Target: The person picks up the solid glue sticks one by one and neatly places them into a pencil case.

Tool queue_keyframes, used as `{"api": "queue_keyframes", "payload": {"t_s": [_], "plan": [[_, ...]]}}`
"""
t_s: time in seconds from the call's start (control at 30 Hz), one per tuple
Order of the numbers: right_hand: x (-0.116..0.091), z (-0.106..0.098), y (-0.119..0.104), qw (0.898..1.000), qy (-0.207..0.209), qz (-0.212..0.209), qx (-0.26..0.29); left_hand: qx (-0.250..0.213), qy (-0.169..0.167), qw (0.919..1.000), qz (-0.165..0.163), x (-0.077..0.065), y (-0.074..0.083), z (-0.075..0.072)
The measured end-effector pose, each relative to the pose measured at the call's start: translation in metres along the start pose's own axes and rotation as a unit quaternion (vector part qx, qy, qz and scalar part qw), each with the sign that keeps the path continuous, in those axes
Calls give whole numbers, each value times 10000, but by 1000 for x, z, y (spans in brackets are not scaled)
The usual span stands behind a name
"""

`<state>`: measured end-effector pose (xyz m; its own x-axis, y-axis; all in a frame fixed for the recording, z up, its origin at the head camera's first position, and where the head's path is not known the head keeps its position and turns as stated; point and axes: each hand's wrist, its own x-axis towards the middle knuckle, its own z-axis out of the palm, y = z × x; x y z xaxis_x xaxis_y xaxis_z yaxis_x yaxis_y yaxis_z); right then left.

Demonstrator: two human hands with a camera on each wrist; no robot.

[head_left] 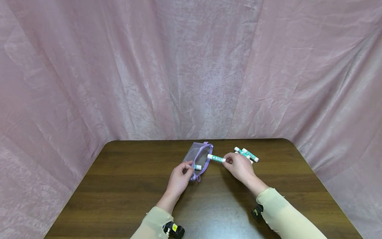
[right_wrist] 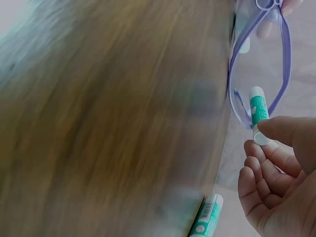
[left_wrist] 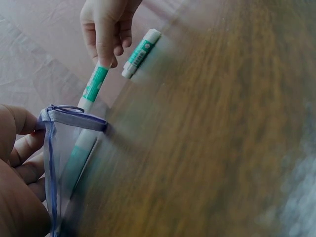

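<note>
My right hand (head_left: 240, 167) pinches a green and white glue stick (head_left: 216, 158) by one end. The stick's other end points at the mouth of a purple mesh zipper pouch (head_left: 204, 154). With thumb and fingers, my left hand (head_left: 178, 178) grips the pouch's near side, and its mouth gapes to the right. Inside the pouch lies another glue stick (head_left: 198, 167), also seen through the mesh in the left wrist view. In the right wrist view the held stick (right_wrist: 258, 111) is between thumb and forefinger, in front of the purple zipper rim (right_wrist: 285, 54).
Several more glue sticks (head_left: 250, 155) lie in a loose pile just beyond my right hand, partly hidden by it. The brown wooden table (head_left: 134, 186) ends at a far edge before a pink curtain (head_left: 191, 69). Each sleeve carries a small black camera (head_left: 257, 211).
</note>
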<state>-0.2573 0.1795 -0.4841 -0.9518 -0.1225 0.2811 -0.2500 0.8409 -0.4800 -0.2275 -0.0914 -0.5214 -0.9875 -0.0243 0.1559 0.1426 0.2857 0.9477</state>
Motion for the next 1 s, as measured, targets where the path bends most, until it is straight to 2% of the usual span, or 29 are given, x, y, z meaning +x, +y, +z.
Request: {"api": "queue_keyframes", "payload": {"t_s": [0.57, 1.0], "plan": [[11, 24, -17, 9994, -329, -49, 19, -41, -27, 10000, -32, 0, -1, 0], [10, 34, -29, 9987, -499, -100, 59, 12, -11, 10000, -46, 0, -3, 0]]}}
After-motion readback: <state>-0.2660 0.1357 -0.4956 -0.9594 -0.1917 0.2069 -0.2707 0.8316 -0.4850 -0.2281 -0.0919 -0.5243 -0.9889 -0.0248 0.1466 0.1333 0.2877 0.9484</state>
